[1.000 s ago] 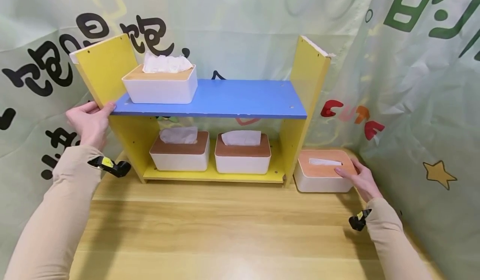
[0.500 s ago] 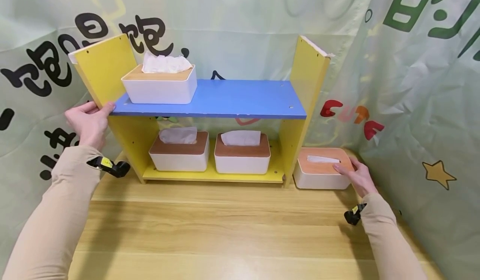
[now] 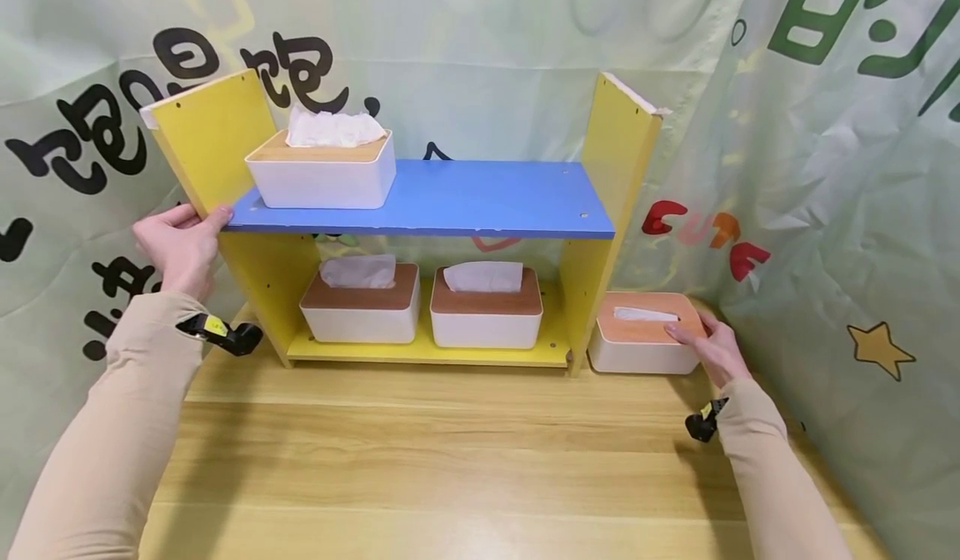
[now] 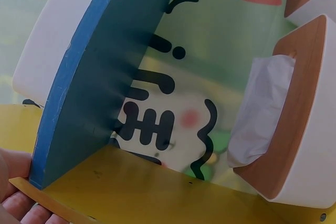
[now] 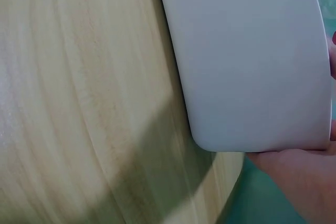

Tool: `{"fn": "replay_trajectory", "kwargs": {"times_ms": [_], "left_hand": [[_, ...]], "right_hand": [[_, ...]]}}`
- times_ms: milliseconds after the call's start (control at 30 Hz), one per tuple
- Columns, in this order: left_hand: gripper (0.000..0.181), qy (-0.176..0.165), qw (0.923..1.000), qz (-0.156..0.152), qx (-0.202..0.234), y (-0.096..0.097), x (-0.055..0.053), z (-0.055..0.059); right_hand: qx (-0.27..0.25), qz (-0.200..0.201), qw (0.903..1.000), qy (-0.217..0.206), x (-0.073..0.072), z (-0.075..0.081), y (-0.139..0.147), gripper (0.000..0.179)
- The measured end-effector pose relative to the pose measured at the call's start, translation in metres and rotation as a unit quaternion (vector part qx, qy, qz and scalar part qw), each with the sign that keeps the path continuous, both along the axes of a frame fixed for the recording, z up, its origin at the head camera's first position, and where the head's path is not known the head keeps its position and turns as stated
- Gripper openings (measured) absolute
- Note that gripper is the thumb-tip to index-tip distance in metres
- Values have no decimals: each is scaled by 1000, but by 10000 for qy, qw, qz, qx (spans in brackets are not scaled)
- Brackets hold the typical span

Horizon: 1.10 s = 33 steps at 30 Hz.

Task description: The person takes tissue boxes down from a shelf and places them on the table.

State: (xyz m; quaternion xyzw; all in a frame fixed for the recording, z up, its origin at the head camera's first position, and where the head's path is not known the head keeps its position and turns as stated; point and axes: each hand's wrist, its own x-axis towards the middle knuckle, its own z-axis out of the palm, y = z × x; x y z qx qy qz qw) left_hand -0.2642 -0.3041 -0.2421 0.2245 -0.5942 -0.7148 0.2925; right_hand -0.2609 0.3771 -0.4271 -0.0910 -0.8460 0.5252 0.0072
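My left hand (image 3: pixel 182 243) grips the front edge of the yellow left side panel (image 3: pixel 219 139), beside the corner of the blue shelf board (image 3: pixel 487 197). In the left wrist view its fingers (image 4: pixel 21 203) wrap round that panel's edge. At the far right, a white tissue box (image 3: pixel 645 357) with a wooden lid sits on the table against the outside of the shelf. My right hand (image 3: pixel 712 350) holds its right end, thumb on the lid. The right wrist view shows the box's white wall (image 5: pixel 247 66) close up; most of the fingers are hidden there.
One tissue box (image 3: pixel 326 178) stands on the blue board's left part. Two more, a left one (image 3: pixel 362 324) and a right one (image 3: pixel 486 330), occupy the yellow bottom board. A printed cloth (image 3: pixel 840 235) hangs behind and on both sides of the wooden table (image 3: pixel 450 452).
The right-hand tissue box has slid a little back across the table, away from me, with my right hand on it. My left hand and the shelf have stayed in place.
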Motion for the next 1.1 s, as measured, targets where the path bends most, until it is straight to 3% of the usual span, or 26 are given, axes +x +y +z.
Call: {"fn": "replay_trajectory", "kwargs": {"times_ms": [600, 1100], "left_hand": [[24, 18, 10000, 17, -19, -1, 0, -1], [24, 117, 9999, 4, -25, 0, -1, -1]], "right_hand": [[-369, 69, 9993, -28, -5, -3, 2, 93], [-391, 62, 9992, -23, -5, -3, 3, 92]]}}
